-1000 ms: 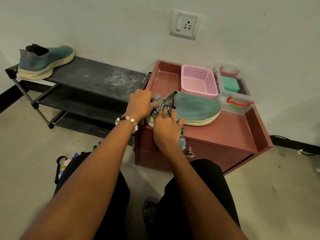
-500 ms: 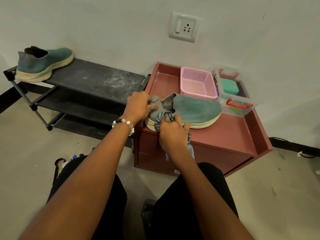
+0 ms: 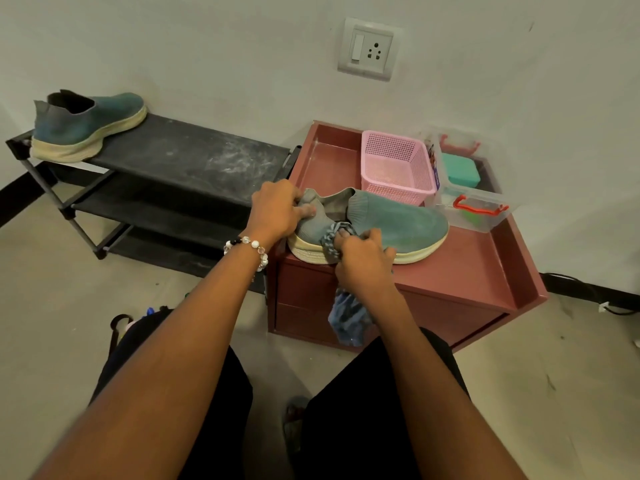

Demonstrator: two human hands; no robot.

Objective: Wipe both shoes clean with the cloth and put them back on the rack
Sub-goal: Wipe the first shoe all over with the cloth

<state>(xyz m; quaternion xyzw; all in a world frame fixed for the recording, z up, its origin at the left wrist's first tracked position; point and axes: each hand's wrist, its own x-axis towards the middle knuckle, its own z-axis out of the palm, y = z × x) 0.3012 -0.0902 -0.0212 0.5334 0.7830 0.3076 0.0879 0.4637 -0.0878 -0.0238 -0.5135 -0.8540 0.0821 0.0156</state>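
Observation:
A teal knit shoe (image 3: pixel 398 225) with a cream sole lies on the maroon cabinet (image 3: pixel 460 265), toe pointing right. My left hand (image 3: pixel 277 209) grips its heel collar. My right hand (image 3: pixel 363 263) holds a blue-grey cloth (image 3: pixel 348 320) bunched against the shoe's near side and sole; the cloth's tail hangs down over the cabinet front. The second teal shoe (image 3: pixel 86 124) stands at the left end of the black shoe rack (image 3: pixel 194 157), on its dusty top shelf.
A pink mesh basket (image 3: pixel 394 166) and a clear plastic box with a red handle (image 3: pixel 479 211) stand at the back of the cabinet, against the wall. The rack's lower shelves sit left of the cabinet. A black cable runs along the floor at right.
My right hand has slid the cloth from the shoe's collar down to the near side and sole. The left hand keeps its hold on the heel.

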